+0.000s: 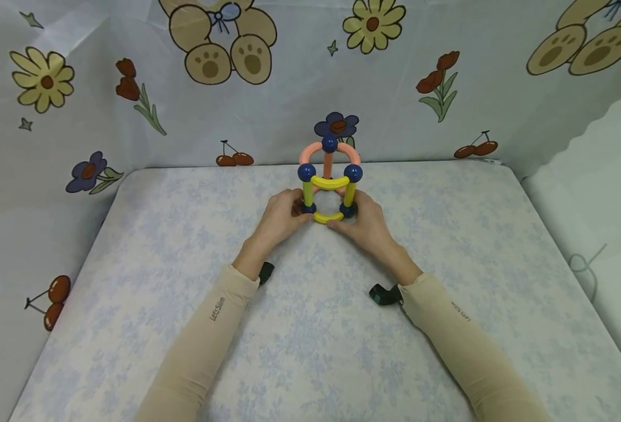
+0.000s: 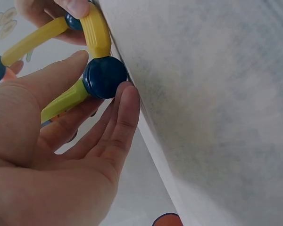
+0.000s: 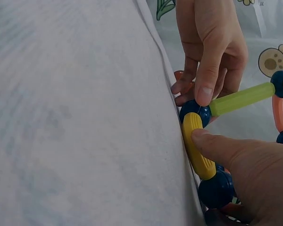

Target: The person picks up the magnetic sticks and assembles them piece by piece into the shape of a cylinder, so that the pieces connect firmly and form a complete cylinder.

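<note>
A ball-and-rod building toy (image 1: pixel 329 183) stands upright near the table's far edge. Its blue balls join yellow, yellow-green and pink rods, with one ball (image 1: pixel 330 143) at the top. My left hand (image 1: pixel 283 215) holds the lower left corner, thumb and fingers about a blue ball (image 2: pixel 105 77) and the foot of a yellow-green rod (image 3: pixel 243 99). At the lower right corner, my right hand (image 1: pixel 369 221) grips the toy, its thumb on the curved yellow bottom rod (image 3: pixel 195 146). The fingers behind that corner are partly hidden.
Pale blue mottled cloth covers the table (image 1: pixel 300 328). Directly behind it hangs a printed curtain (image 1: pixel 289 111) with bears, flowers and cherries. Black devices (image 1: pixel 384 295) sit at both wrists. A thin cord (image 1: pixel 587 269) lies off the right edge.
</note>
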Demonstrator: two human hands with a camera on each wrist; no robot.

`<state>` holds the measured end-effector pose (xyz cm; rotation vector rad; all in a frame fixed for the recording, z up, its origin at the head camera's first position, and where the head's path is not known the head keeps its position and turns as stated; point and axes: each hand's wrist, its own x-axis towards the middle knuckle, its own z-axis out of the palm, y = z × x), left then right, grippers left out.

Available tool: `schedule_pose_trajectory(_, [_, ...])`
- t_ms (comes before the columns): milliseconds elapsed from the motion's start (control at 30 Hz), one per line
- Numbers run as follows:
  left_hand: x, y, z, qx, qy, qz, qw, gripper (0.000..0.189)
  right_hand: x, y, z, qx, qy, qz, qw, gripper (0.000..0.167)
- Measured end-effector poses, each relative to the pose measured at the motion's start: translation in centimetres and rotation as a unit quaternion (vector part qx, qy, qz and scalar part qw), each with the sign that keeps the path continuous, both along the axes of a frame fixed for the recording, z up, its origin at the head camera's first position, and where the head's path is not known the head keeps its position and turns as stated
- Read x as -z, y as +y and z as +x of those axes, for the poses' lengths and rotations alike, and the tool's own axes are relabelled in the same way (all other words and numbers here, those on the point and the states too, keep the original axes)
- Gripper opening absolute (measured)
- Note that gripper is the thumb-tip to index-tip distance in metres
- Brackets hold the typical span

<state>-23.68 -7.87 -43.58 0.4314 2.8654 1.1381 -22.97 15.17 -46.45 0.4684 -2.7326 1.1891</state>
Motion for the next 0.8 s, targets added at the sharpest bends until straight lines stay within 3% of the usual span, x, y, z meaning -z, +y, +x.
schedule_pose_trajectory(167, [-0.1,-0.1,-0.1,0.003,0.002,-0.005,1.0000,0.031,-0.1,-0.2,-0.1,0.004,-0.010,-0.002,0.9999,0.078])
schedule_pose_trajectory(400, [0.5,-0.1,0.7,0.004,-0.019,0.005,0.9998,0.038,0.5,0.1,0.4,-0.005,-0.035,0.003,0.9994,0.087])
schedule_pose_trajectory(633, [0.9,0.4,1.5,0.003,-0.033,0.032,0.9989,0.045,1.0,0.9,1.2,-0.007,-0.001,-0.011,0.9999,0.078])
schedule_pose_trajectory(800, [0.3,0.7,1.7,-0.002,-0.029,0.033,0.9990,0.044,1.0,1.3,1.3,-0.003,0.018,-0.009,0.9998,0.070])
